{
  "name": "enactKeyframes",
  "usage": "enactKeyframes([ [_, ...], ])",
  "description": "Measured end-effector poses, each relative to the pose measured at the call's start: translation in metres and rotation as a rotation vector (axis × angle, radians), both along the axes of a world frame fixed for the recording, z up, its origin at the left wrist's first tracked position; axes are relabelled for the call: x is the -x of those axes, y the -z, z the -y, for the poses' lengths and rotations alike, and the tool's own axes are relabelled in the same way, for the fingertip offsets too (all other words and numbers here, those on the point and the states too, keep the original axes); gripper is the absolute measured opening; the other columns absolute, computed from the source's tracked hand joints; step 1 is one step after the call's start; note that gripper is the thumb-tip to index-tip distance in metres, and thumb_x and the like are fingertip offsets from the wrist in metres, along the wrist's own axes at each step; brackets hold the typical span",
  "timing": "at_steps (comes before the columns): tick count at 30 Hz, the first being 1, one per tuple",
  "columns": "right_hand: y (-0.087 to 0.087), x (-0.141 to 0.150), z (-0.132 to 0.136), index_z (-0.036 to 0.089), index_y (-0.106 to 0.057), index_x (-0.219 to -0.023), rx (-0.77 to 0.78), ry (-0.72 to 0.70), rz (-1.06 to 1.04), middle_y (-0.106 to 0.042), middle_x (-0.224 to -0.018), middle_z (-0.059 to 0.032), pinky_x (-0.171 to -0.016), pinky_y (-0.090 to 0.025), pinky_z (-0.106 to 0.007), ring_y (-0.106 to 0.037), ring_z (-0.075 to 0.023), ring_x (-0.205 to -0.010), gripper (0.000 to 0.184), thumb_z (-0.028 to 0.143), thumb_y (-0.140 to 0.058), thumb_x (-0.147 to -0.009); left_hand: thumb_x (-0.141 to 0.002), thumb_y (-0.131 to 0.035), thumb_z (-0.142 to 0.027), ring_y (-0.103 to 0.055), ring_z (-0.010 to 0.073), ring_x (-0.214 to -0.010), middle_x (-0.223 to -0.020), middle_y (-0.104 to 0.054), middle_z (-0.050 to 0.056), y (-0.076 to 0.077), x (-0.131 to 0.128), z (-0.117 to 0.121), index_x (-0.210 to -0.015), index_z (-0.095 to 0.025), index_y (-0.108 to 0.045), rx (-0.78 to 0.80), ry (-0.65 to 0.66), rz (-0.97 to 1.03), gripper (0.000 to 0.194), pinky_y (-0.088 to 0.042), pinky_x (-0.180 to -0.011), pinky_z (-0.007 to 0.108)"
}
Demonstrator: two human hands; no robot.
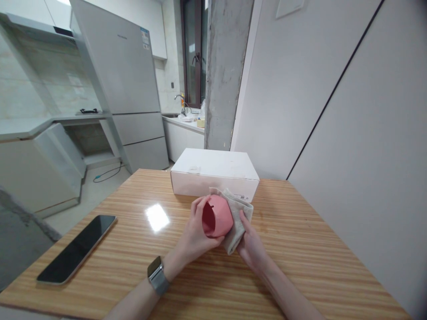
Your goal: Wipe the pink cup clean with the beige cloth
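Observation:
A pink faceted pot-like container (223,216) is tilted on its side above the table, its dark round opening facing left. My left hand (196,226) grips it around the rim, thumb below and fingers over the top. A folded beige cloth (237,226) presses against the container's right side. My right hand (249,242) is closed on the cloth, its thumb on the near face; the other fingers are mostly hidden behind it. On my left wrist sits a smartwatch (156,272) with a grey band.
A white cardboard box (213,171) stands just behind my hands on the wood-grain table (300,266). A dark-screened phone (78,249) lies at the table's left. Beyond are a tall fridge (120,66), a sink tap (182,103) and a concrete pillar (227,75). A white wall borders the right.

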State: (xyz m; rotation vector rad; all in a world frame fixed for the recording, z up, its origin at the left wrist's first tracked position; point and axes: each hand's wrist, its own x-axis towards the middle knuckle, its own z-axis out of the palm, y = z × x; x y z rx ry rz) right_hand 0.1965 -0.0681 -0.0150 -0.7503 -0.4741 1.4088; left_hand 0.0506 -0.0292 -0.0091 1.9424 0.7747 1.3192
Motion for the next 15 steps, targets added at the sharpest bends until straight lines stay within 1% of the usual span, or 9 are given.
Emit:
enactKeyframes([
  [2,-0.0027,-0.0011,-0.0002,0.022,-0.069,-0.104,0.001,-0.001,-0.002,-0.071,-0.107,-0.0032,-0.1,-0.045,-0.039,-0.06,-0.0246,-0.112,0.039,0.05,-0.066,-0.078,-0.055,-0.079,-0.015,-0.036,0.0305,-0.128,-0.135,-0.036,0.01,-0.0011,0.0013,0.0005,-0.137,-0.026,-0.037,-0.039,0.021,-0.048,0.092,-0.032,-0.108,0.042],
  [5,-0.0048,-0.0023,-0.0005,0.02,-0.07,-0.103,0.022,-0.011,-0.028,-0.072,-0.105,-0.0046,-0.099,-0.046,-0.04,-0.06,-0.025,-0.112,0.039,0.05,-0.064,-0.079,-0.054,-0.079,-0.014,-0.037,0.0306,-0.127,-0.136,-0.036,0.01,-0.0035,0.0039,0.0015,-0.137,-0.026,-0.038,-0.045,0.046,-0.08,0.093,-0.034,-0.108,0.042],
  [8,-0.005,-0.0027,-0.0005,0.018,-0.069,-0.104,0.054,-0.018,-0.061,-0.072,-0.104,-0.0055,-0.099,-0.045,-0.038,-0.061,-0.0248,-0.11,0.04,0.05,-0.063,-0.08,-0.051,-0.08,-0.013,-0.039,0.0306,-0.126,-0.134,-0.038,0.009,-0.0032,0.0055,0.001,-0.136,-0.026,-0.038,-0.047,0.054,-0.066,0.096,-0.034,-0.108,0.043],
  [10,-0.0048,-0.0022,0.0,0.017,-0.069,-0.104,0.069,-0.029,-0.076,-0.073,-0.103,-0.0063,-0.099,-0.046,-0.037,-0.062,-0.0251,-0.108,0.041,0.049,-0.066,-0.078,-0.05,-0.08,-0.013,-0.04,0.0306,-0.125,-0.133,-0.039,0.009,-0.0007,0.005,0.0,-0.136,-0.026,-0.037,-0.047,0.048,-0.044,0.097,-0.035,-0.107,0.044],
  [12,-0.004,-0.0011,0.0011,0.016,-0.069,-0.104,0.069,-0.038,-0.076,-0.073,-0.102,-0.0068,-0.098,-0.046,-0.037,-0.062,-0.0255,-0.108,0.043,0.049,-0.07,-0.076,-0.05,-0.08,-0.014,-0.041,0.0302,-0.124,-0.133,-0.039,0.009,0.0025,0.0032,-0.0006,-0.137,-0.027,-0.035,-0.017,0.047,-0.013,0.099,-0.038,-0.105,0.046],
  [15,-0.0003,0.0014,0.003,0.016,-0.067,-0.109,0.048,-0.056,-0.051,-0.072,-0.105,-0.0063,-0.097,-0.047,-0.036,-0.063,-0.0257,-0.107,0.049,0.051,-0.071,-0.074,-0.053,-0.081,-0.017,-0.047,0.0282,-0.12,-0.134,-0.042,0.01,0.0054,-0.0005,0.0002,-0.138,-0.027,-0.031,0.126,0.071,0.064,0.099,-0.043,-0.101,0.044],
])
